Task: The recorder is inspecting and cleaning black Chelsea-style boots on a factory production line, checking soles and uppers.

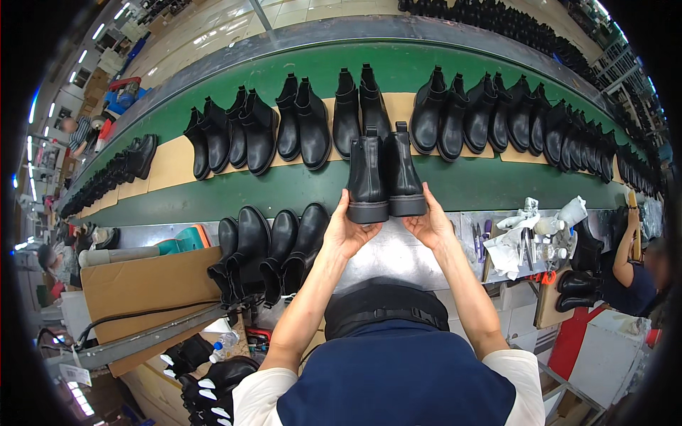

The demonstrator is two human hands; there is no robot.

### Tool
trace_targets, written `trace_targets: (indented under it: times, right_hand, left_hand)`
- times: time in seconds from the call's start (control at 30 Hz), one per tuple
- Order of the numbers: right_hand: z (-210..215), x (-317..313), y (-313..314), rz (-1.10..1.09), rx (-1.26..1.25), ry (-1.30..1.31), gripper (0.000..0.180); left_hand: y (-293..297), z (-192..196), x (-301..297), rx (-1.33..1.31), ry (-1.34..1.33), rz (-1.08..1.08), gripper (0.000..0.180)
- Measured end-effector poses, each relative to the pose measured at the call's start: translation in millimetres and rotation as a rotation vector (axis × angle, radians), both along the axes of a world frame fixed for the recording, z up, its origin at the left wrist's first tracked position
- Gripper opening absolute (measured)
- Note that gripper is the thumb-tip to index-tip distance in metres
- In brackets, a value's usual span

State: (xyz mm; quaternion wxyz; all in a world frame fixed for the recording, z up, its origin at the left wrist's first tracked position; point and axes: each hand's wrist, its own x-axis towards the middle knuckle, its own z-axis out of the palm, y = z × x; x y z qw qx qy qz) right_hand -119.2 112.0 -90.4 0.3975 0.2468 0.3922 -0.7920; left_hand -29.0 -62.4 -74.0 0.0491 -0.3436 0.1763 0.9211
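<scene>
A pair of black ankle boots is held upright side by side over the bench's near edge, heels facing me and pull tabs on top. My left hand (348,233) grips the left ankle boot (366,174) low at its outer side, thumb up along the heel and fingers under the sole. On the other side my right hand (432,226) holds the right ankle boot (403,174) in the same way. Their toes are hidden behind the shafts. Beyond them, rows of similar black boots (312,128) stand on brown cardboard (170,163) laid along the green belt (234,201).
Left of my arm, two more pairs of black boots (252,238) lie by a cardboard sheet (149,291). Bottles and crumpled white cloths (504,252) crowd the metal bench at right. Another person's arm (625,245) shows at far right. Boots with white inserts (206,394) sit low at left.
</scene>
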Motion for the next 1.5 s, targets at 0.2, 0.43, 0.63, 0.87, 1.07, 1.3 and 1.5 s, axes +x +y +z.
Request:
trace_targets:
  times: [0.2,0.43,0.63,0.87,1.07,1.3,1.5]
  right_hand:
    - [-2,6,1,0.000,-0.026,-0.023,0.045]
    - [-8,14,23,-0.019,-0.282,0.006,0.042]
    - [-72,45,70,0.059,0.056,0.182,0.035]
    - [-49,53,146,-0.320,1.470,0.737,0.050]
    - [-80,-12,205,-0.264,1.990,0.641,0.046]
    - [-27,-11,235,-0.612,0.689,0.819,0.025]
    - [35,80,297,0.020,1.973,0.773,0.029]
  left_hand:
    - [3,3,4,0.013,-0.028,0.012,0.052]
    - [20,9,5,-0.184,-0.032,0.026,0.061]
    - [1,17,30,-0.034,0.111,0.026,0.058]
    - [9,8,50,-0.014,0.001,-0.063,0.064]
    - [15,3,54,0.018,-0.020,-0.115,0.064]
    - [13,9,54,-0.031,-0.041,-0.146,0.066]
    - [1,6,40,-0.047,-0.057,-0.172,0.066]
